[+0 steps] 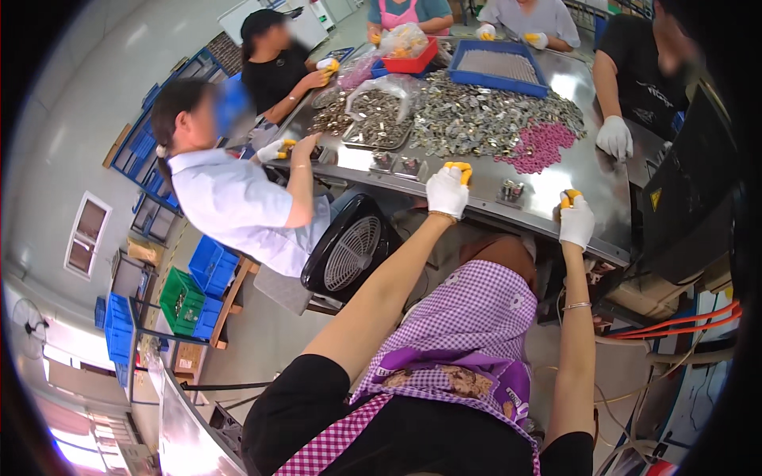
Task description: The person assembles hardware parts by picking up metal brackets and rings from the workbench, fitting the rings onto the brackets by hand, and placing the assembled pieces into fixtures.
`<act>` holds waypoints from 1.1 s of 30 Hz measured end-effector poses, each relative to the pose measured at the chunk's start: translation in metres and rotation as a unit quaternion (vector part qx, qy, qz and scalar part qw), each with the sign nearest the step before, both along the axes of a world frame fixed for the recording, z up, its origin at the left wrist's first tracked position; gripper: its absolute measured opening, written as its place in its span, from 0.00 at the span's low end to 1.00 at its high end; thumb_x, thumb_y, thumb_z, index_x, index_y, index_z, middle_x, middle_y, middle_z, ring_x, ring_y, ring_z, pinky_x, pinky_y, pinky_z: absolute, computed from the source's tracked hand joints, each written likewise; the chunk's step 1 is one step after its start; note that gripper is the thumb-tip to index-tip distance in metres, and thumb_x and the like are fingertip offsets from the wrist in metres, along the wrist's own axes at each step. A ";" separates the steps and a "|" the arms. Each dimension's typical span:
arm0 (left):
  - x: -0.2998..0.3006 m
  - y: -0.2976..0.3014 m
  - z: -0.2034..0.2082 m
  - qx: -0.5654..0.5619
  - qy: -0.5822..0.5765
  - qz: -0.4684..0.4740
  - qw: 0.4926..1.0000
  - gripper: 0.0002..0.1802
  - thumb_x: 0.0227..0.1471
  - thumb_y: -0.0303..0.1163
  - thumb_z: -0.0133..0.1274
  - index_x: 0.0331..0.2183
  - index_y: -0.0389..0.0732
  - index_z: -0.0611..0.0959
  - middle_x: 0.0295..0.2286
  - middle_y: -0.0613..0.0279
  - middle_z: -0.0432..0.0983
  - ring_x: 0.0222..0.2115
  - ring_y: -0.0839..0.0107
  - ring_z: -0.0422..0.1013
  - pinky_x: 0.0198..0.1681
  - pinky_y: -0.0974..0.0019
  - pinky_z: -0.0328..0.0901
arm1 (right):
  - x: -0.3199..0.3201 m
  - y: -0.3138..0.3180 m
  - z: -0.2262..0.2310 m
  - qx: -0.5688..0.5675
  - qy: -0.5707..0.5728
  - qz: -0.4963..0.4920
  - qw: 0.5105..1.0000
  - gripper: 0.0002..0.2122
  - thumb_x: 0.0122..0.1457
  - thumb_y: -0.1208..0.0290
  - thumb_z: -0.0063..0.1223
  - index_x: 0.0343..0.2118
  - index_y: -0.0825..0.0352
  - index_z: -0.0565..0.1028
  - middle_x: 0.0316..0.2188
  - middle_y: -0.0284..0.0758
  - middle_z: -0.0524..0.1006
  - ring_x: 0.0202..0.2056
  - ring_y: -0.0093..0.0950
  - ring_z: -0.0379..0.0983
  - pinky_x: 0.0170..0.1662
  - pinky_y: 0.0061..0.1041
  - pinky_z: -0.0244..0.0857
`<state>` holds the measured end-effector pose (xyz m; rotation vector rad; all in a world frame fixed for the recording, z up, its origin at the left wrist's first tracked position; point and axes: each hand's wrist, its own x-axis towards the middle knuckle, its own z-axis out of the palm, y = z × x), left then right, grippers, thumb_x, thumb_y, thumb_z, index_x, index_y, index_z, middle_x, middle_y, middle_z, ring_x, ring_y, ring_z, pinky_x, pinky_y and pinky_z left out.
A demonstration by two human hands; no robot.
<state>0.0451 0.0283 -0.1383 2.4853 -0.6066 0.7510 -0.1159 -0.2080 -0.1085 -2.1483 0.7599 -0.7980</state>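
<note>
My left hand (448, 193), in a white glove with yellow fingertips, is at the front edge of the metal table (607, 186). Its fingers curl inward beside the heap of small metal parts (460, 119), and whatever they hold is hidden. Further right, my right hand (576, 220) wears the same kind of glove. Its fingers are bent closed too, and I cannot see what is in them. Between my hands a small metal fixture (510, 191) sits near the table edge. Pink parts (540, 148) lie spread just beyond it.
A blue tray (497, 67) and a red bin (410, 57) stand at the back of the table. A metal tray (376, 119) of parts is left of the heap. Co-workers sit around the table. A black fan (353, 250) stands left of me; a dark machine (690, 186) is at right.
</note>
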 end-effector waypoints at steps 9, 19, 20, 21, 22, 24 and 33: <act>-0.008 -0.001 0.008 -0.124 0.006 -0.038 0.992 0.06 0.48 0.32 0.56 0.31 0.43 0.82 0.29 0.63 0.79 0.24 0.60 0.73 0.29 0.61 0.66 | -0.004 -0.002 0.010 0.044 0.024 0.068 0.996 0.12 0.54 0.65 0.54 0.39 0.65 0.79 0.30 0.39 0.80 0.25 0.36 0.72 0.32 0.29 0.66; -0.008 0.000 0.006 -0.120 -0.051 -0.035 0.991 0.09 0.47 0.30 0.57 0.35 0.44 0.82 0.29 0.64 0.79 0.23 0.61 0.73 0.28 0.63 0.65 | 0.041 0.022 0.026 -0.095 -0.039 0.207 0.973 0.11 0.50 0.70 0.58 0.36 0.66 0.80 0.31 0.35 0.80 0.27 0.32 0.73 0.35 0.26 0.66; -0.008 0.001 0.006 -0.137 -0.028 -0.041 0.989 0.10 0.47 0.30 0.58 0.36 0.44 0.81 0.30 0.63 0.79 0.23 0.61 0.73 0.28 0.63 0.66 | 0.043 0.027 0.026 -0.133 -0.049 0.216 0.966 0.11 0.49 0.70 0.58 0.35 0.67 0.80 0.31 0.35 0.80 0.28 0.32 0.73 0.35 0.26 0.66; -0.007 0.001 0.006 -0.153 -0.005 -0.048 0.987 0.11 0.47 0.30 0.58 0.37 0.43 0.81 0.30 0.63 0.79 0.23 0.61 0.73 0.28 0.63 0.66 | 0.044 0.030 0.026 -0.170 -0.060 0.224 0.958 0.11 0.48 0.71 0.59 0.35 0.67 0.80 0.31 0.35 0.80 0.28 0.32 0.73 0.35 0.26 0.66; -0.008 0.001 0.007 -0.170 0.016 -0.056 0.984 0.12 0.47 0.30 0.58 0.38 0.43 0.81 0.30 0.62 0.80 0.23 0.61 0.72 0.28 0.63 0.66 | 0.045 0.034 0.027 -0.207 -0.071 0.231 0.948 0.11 0.47 0.71 0.59 0.35 0.67 0.80 0.31 0.35 0.80 0.29 0.32 0.73 0.36 0.25 0.67; -0.015 -0.005 0.012 -0.268 0.130 -0.106 0.949 0.16 0.47 0.31 0.58 0.41 0.42 0.80 0.31 0.61 0.80 0.24 0.60 0.73 0.28 0.63 0.66 | 0.046 0.035 0.026 -0.247 -0.081 0.234 0.937 0.11 0.46 0.72 0.60 0.34 0.67 0.80 0.31 0.35 0.79 0.29 0.31 0.73 0.36 0.25 0.67; -0.057 -0.014 0.023 0.049 0.157 -0.210 0.964 0.24 0.50 0.31 0.57 0.51 0.42 0.76 0.34 0.61 0.79 0.27 0.69 0.73 0.32 0.70 0.66 | 0.048 0.042 0.039 0.148 0.047 0.288 0.945 0.09 0.48 0.81 0.57 0.35 0.70 0.78 0.35 0.34 0.77 0.33 0.26 0.73 0.40 0.20 0.66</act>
